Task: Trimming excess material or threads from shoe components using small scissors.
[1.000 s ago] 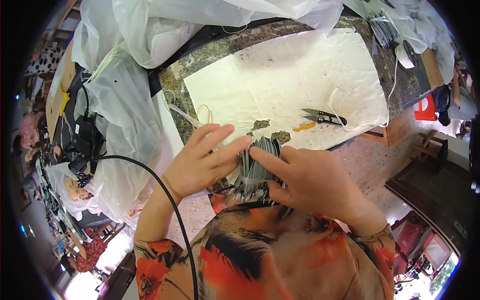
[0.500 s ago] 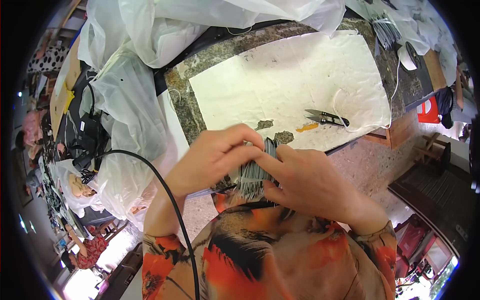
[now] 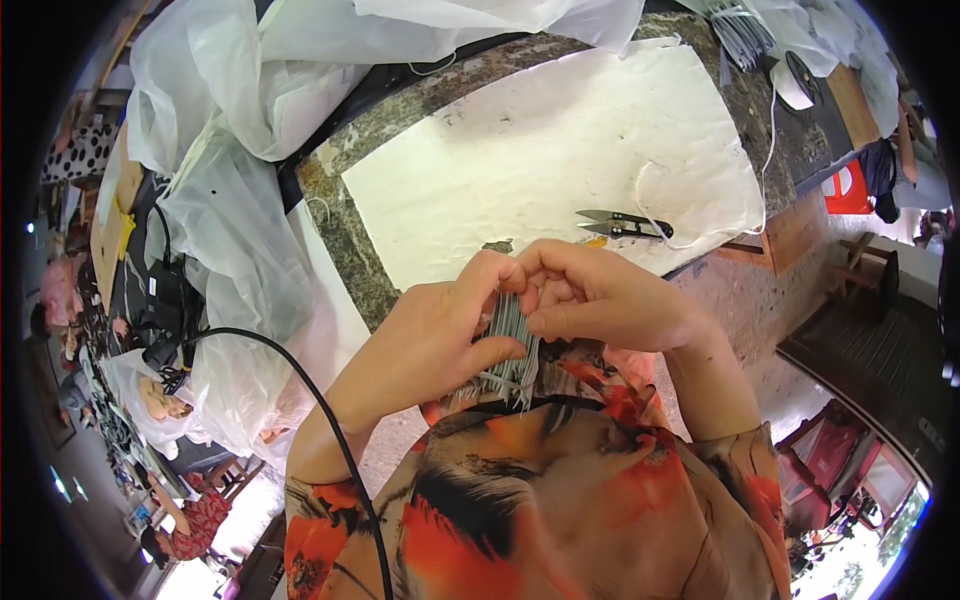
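Observation:
A bundle of thin grey strips point(image 3: 511, 332) stands close to my body, with a light tie around its lower part. My left hand point(image 3: 440, 325) is closed round the bundle's left side, its thumb lying across the front. On the other side my right hand point(image 3: 605, 295) has its fingers curled at the bundle's upper right, fingertips meeting those of the left. What the right fingertips pinch is too small to make out. Beyond the hands, black-handled thread snips point(image 3: 645, 229) lie on a white sheet point(image 3: 540, 150), beside a loose white cord point(image 3: 690, 243).
A spool of white cord point(image 3: 795, 82) and another grey bundle point(image 3: 738, 35) sit at the far right. Translucent plastic bags point(image 3: 235, 220) crowd the left and back. A black cable point(image 3: 300, 368) crosses my left forearm. Another person point(image 3: 195, 520) is at the lower left.
My right hand has lifted and curled its fingers at the bundle's top. My left thumb has come down across the bundle's front. The whole view has shifted slightly.

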Demonstrator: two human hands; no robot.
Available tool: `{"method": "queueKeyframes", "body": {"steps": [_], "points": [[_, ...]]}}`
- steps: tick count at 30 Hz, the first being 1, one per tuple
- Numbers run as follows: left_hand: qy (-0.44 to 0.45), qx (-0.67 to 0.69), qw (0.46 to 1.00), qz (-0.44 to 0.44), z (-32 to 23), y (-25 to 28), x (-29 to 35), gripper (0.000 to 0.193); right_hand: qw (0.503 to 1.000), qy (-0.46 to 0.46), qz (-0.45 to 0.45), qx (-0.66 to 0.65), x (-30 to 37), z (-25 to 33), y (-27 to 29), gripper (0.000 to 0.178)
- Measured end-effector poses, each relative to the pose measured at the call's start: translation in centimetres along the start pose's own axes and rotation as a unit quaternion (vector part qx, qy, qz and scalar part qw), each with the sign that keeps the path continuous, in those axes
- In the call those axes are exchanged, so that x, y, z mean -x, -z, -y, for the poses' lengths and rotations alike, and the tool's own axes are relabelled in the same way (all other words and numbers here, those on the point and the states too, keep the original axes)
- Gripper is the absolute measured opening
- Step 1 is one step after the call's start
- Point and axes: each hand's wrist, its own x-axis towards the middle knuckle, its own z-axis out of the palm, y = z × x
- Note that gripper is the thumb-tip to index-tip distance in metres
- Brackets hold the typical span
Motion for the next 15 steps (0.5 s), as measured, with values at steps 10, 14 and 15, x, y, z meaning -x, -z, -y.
{"method": "queueKeyframes", "body": {"steps": [10, 14, 15], "points": [[-0.087, -0.074, 0.991, -0.067, 2.9, -1.1, 0.1, 0.027, 0.943, 0.226, -0.086, 0.230, -1.5, 2.6, -1.7, 0.031], [-0.040, -0.032, 0.993, -0.108, 1.1, -1.1, 0.0, 0.023, 0.972, 0.164, -0.126, -0.113, -0.4, 3.8, -1.9, 0.025], [-0.043, -0.034, 0.993, -0.109, 0.8, -1.1, 0.0, 0.023, 0.971, 0.167, -0.127, -0.112, -0.3, 2.8, -0.9, 0.025]]}}
